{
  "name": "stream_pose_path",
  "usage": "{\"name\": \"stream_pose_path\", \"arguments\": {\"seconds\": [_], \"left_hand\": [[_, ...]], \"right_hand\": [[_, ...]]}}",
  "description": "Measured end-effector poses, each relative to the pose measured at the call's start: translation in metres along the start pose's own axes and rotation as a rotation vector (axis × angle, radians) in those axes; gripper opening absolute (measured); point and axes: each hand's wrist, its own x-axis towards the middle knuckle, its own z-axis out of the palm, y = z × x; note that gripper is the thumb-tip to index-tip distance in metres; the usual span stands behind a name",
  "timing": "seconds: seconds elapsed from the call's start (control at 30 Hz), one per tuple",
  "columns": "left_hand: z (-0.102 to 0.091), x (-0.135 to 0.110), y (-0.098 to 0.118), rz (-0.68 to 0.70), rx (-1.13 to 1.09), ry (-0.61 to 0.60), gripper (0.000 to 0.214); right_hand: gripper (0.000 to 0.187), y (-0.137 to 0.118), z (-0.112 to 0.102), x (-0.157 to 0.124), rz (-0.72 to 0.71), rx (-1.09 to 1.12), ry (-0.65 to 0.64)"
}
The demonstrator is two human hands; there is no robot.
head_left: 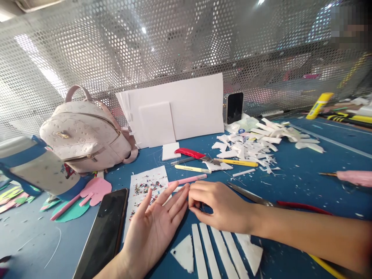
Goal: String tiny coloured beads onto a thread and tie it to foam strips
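My left hand lies palm up with its fingers stretched out and nothing on the palm. Against its fingertips, my right hand is closed in a pinch; whatever lies between its thumb and fingers is hidden or too small to name. Under and in front of the hands are several white foam strips, flanked by two white foam pieces, a triangular one on the left and another on the right. Behind the left hand, tiny multicoloured bits are scattered on a white sheet.
A phone lies left of my left hand. Behind are a backpack, a large cup, white boards, a red-handled cutter, markers and a pile of foam scraps. Scissors lie partly under my right forearm.
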Motion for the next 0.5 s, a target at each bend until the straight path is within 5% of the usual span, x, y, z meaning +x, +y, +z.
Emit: {"name": "stream_pose_path", "arguments": {"seconds": [0.5], "left_hand": [[-0.0052,0.0011,-0.0001,0.021,0.04,-0.076,0.062]], "right_hand": [[0.007,0.0021,0.0028,0.0004,0.034,0.068,-0.021]]}}
